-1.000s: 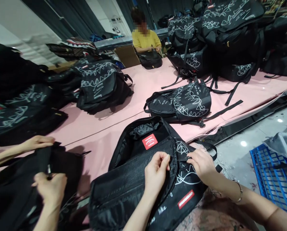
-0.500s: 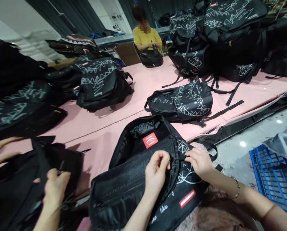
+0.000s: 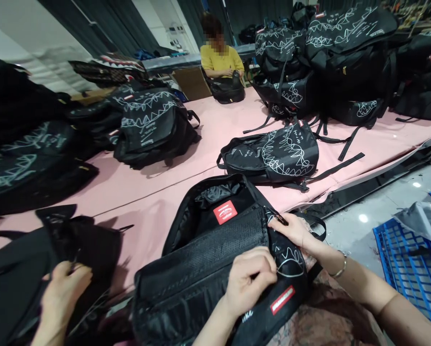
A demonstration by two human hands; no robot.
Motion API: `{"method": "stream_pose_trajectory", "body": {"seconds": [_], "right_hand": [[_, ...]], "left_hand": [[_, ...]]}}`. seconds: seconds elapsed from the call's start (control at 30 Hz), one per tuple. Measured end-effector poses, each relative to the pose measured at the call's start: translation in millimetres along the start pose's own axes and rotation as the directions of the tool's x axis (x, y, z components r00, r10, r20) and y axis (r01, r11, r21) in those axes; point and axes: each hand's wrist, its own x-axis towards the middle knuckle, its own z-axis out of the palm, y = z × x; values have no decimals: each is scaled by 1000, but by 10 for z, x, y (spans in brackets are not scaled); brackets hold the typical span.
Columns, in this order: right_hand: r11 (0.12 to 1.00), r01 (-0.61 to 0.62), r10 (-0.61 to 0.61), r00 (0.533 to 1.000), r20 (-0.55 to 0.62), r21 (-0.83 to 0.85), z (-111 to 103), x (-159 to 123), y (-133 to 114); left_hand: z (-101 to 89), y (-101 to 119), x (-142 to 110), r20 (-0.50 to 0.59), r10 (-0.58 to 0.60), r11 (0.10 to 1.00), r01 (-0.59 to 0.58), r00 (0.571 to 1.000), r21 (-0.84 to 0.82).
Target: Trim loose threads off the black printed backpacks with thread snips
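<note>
An opened black backpack [image 3: 186,269] lies in front of me, its lid folded back. Inside show a mesh pocket and a red label [image 3: 225,212]; white scribbles and a red-and-white patch [image 3: 282,300] mark the outer fabric. My left hand [image 3: 252,275] is closed on the edge of the backpack's folded panel, just left of the scribbles. At the panel's upper right corner, my right hand [image 3: 291,231] is closed around a slim black tool [image 3: 277,216] resembling thread snips, its lower part hidden by the fingers.
Another scribbled backpack [image 3: 273,151] lies beyond mine on the pink table [image 3: 158,192]. Stacked bags [image 3: 345,62] stand at back right, more at left. A nearby person's hand [image 3: 66,283] works on a black bag at left; a person in yellow [image 3: 221,60] sits opposite. A blue crate [image 3: 406,269] is at right.
My left hand has moved down and right along the panel edge, turning knuckles up. My right hand has shifted up slightly, and the slim black tool now shows. The neighbour's hand has moved left and down.
</note>
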Motion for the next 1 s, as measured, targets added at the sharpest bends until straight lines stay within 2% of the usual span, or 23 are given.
{"method": "stream_pose_trajectory", "body": {"seconds": [0.07,0.1,0.13,0.17,0.23,0.27,0.33,0.4,0.5,0.73,0.87,1.0], "right_hand": [[999,-3,1,999,46,46,68,84,-17],[996,-7,1,998,63,90,96,119,-9],[990,-17,6,997,73,143,117,147,7],[979,-36,21,997,79,199,131,165,29],[953,-95,68,992,104,286,140,175,77],[940,-135,103,988,118,312,136,169,100],[916,-217,181,974,134,338,119,149,136],[892,-275,241,961,137,360,98,131,162],[867,-308,270,951,150,392,76,121,194],[884,-252,202,965,164,394,82,90,227],[870,-259,178,958,223,420,73,93,212],[899,-252,159,950,269,359,57,132,188]], "left_hand": [[-28,-37,-12,-202,-26,964,78,979,255],[-46,-65,-20,-277,-24,897,143,961,417],[-65,-97,-30,-323,-24,789,217,946,575],[-85,-131,-42,-345,-36,649,284,938,706],[-123,-191,-73,-334,-106,389,348,937,853],[-138,-210,-89,-316,-149,305,348,937,887],[-154,-219,-112,-276,-212,217,321,937,922],[-155,-200,-119,-260,-243,174,306,935,936],[-143,-159,-107,-244,-277,156,294,929,943],[-152,-143,-116,-223,-290,182,283,931,942],[-146,-146,-125,-209,-311,172,271,927,947],[-128,-180,-123,-210,-306,161,268,929,950]]}}
